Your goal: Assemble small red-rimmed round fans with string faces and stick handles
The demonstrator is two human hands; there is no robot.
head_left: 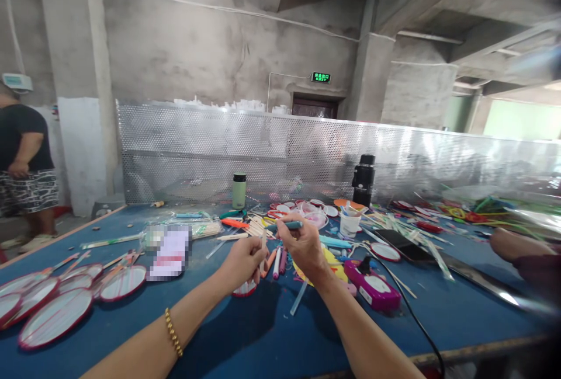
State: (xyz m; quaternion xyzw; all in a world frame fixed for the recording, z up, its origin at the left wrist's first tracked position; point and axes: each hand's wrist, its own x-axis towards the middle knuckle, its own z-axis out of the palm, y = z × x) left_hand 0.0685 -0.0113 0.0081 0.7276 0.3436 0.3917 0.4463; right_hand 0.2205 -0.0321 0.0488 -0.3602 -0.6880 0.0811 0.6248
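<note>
My left hand (245, 259) is closed on a pale flat wooden stick (263, 244) held upright. A small white disc with a red rim (244, 290) shows just below that hand; I cannot tell whether it is joined to the stick. In my right hand (304, 244) a dark teal marker (288, 225) is gripped, pointing left toward the top of the stick. Behind and below the hands lie pink and purple markers (277, 263) and a bundle of loose wooden sticks (258, 227). Several red-rimmed round paddles (56, 317) are spread at the left.
A purple boxed device (372, 288) with a black cable sits right of my right arm. Behind stand a green tumbler (239, 191), a black flask (363, 180) and a white cup (349, 224). Another person's arm (521, 247) reaches in at right; a person (26, 157) stands far left.
</note>
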